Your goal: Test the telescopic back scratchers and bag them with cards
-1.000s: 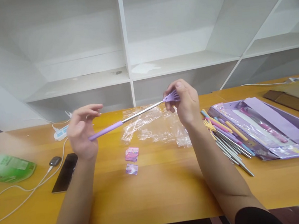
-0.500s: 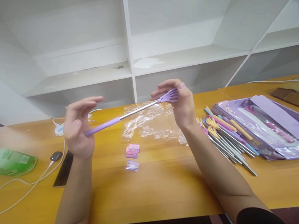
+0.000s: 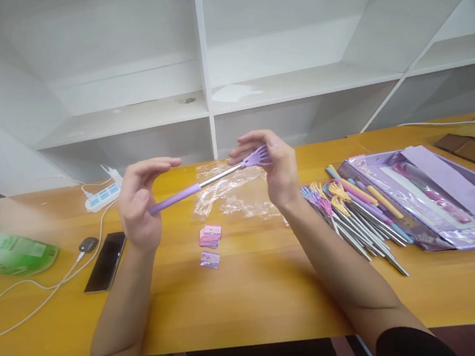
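Note:
A purple back scratcher (image 3: 178, 196) with a silver telescoping rod spans the space between my hands, above the table. The end of its handle rests against the palm and thumb of my left hand (image 3: 138, 206), whose fingers stretch forward. Its claw-shaped head lies against the thumb side of my right hand (image 3: 281, 167), with those fingers curved over it. Below lie a small stack of pink cards (image 3: 210, 236) and a purple card pile (image 3: 209, 260). Several back scratchers (image 3: 362, 221) with yellow, pink, blue and purple heads are heaped to the right of my right forearm.
Crumpled clear plastic (image 3: 244, 200) lies behind the cards. At right is an open purple box (image 3: 470, 186) with packaged contents. A phone (image 3: 105, 263), white cable, power strip (image 3: 103, 198) and green pouch (image 3: 12, 253) occupy the left. White shelving (image 3: 205, 61) borders the table's back.
My hands have come closer together, and the silver rod shows shorter between them. The left hand moved right, the right hand slightly left, uncovering more of the phone, power strip and heaped scratchers.

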